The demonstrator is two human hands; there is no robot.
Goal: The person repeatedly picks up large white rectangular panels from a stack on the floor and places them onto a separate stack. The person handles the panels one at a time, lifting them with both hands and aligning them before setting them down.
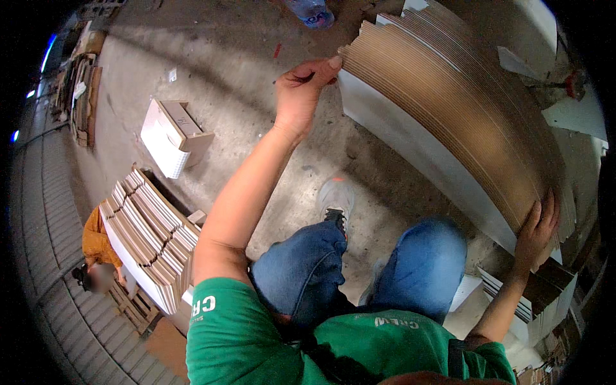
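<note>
A thick stack of flat cardboard sheets (pixel 449 115), brown edges up and white on its face, leans in front of me. My left hand (pixel 301 90) grips its far top corner with thumb and fingers. At the stack's near end my right hand (pixel 536 234) presses flat against the brown edges, fingers spread. My legs in blue jeans (pixel 359 269) and a grey shoe (pixel 337 199) are below on the concrete floor.
A pile of folded white-and-brown cartons (pixel 151 237) lies at lower left on a wooden pallet. A person in an orange top (pixel 96 247) crouches beside it. One folded carton (pixel 173 138) lies on the floor. A plastic bottle (pixel 311 13) lies at the top. More flat cartons (pixel 532 301) sit at right.
</note>
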